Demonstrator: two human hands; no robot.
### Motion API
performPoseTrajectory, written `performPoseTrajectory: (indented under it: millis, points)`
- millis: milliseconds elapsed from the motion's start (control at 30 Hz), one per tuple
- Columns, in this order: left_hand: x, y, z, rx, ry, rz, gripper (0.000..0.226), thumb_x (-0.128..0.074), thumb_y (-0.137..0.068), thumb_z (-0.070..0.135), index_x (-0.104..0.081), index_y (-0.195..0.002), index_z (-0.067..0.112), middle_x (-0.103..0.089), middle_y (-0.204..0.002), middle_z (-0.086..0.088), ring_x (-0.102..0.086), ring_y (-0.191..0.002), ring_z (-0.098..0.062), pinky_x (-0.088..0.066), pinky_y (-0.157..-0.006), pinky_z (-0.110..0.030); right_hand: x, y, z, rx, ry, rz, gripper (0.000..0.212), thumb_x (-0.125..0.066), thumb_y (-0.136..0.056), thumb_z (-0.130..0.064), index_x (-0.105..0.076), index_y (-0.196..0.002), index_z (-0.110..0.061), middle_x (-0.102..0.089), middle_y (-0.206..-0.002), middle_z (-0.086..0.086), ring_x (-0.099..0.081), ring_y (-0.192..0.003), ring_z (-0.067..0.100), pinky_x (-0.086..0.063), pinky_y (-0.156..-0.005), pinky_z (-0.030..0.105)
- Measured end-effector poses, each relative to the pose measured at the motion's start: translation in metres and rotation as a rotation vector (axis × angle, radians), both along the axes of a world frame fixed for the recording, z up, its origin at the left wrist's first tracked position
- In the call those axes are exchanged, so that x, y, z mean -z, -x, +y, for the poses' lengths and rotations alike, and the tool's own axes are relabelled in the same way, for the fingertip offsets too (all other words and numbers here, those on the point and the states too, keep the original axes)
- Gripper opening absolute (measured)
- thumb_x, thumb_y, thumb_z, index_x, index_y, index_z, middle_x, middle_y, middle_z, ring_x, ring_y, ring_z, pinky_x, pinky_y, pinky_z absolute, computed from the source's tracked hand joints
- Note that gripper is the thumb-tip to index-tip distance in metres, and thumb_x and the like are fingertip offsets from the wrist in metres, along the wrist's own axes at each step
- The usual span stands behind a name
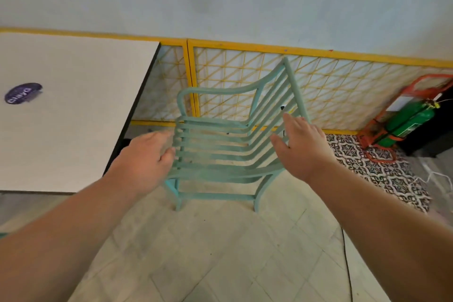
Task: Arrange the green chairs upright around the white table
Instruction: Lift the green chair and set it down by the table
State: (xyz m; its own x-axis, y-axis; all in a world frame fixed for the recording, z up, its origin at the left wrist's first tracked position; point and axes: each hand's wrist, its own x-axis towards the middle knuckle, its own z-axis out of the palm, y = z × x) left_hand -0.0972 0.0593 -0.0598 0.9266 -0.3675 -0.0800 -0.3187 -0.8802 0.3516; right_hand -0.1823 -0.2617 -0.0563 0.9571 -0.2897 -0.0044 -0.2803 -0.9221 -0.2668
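Note:
One green slatted chair [220, 147] stands upright on the tiled floor, just right of the white table [73, 105], its seat front facing the table. My left hand [147, 157] is at the chair's front edge, fingers loosely bent, fingertips at the slat ends. My right hand [301, 144] is spread with straight fingers against the near side of the backrest. Neither hand grips the chair.
A yellow lattice fence [245, 86] runs along the wall behind the chair. A green cylinder in a red-orange stand [404, 120] leans at the right on patterned tiles. A dark sticker [23, 92] lies on the table. A cable [348, 265] crosses the floor at right.

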Motion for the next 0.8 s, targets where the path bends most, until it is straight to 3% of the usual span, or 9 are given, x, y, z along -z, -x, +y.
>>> performPoseTrajectory:
  millis: [133, 300, 800]
  points:
    - [-0.038, 0.018, 0.004, 0.045, 0.039, -0.061, 0.051, -0.045, -0.099, 0.041, -0.046, -0.147, 0.024, -0.054, -0.146, -0.004, -0.048, -0.134, -0.026, -0.043, -0.109, -0.047, -0.051, 0.035, 0.031, -0.020, -0.060, -0.087, 0.069, -0.045, -0.102, -0.049, -0.029, -0.158, -0.013, -0.041, -0.157, 0.008, -0.034, -0.147, 0.027, -0.028, -0.118, 0.042]
    - [-0.062, 0.027, 0.019, 0.053, 0.068, -0.049, 0.058, -0.041, -0.097, 0.048, -0.041, -0.150, 0.026, -0.051, -0.149, -0.003, -0.051, -0.131, -0.026, -0.045, -0.106, -0.049, -0.079, 0.056, 0.055, -0.038, -0.027, -0.030, 0.070, -0.043, -0.103, -0.050, -0.023, -0.160, -0.014, -0.032, -0.163, 0.006, -0.028, -0.150, 0.023, -0.025, -0.120, 0.038]
    - [-0.055, 0.034, 0.114, 0.073, 0.076, 0.019, 0.051, -0.040, -0.101, 0.045, -0.040, -0.150, 0.030, -0.046, -0.153, 0.005, -0.042, -0.139, -0.022, -0.038, -0.113, -0.043, -0.062, 0.059, 0.157, 0.005, -0.051, 0.049, 0.072, -0.041, -0.102, -0.054, -0.026, -0.159, -0.013, -0.036, -0.161, 0.006, -0.028, -0.150, 0.023, -0.023, -0.122, 0.039]
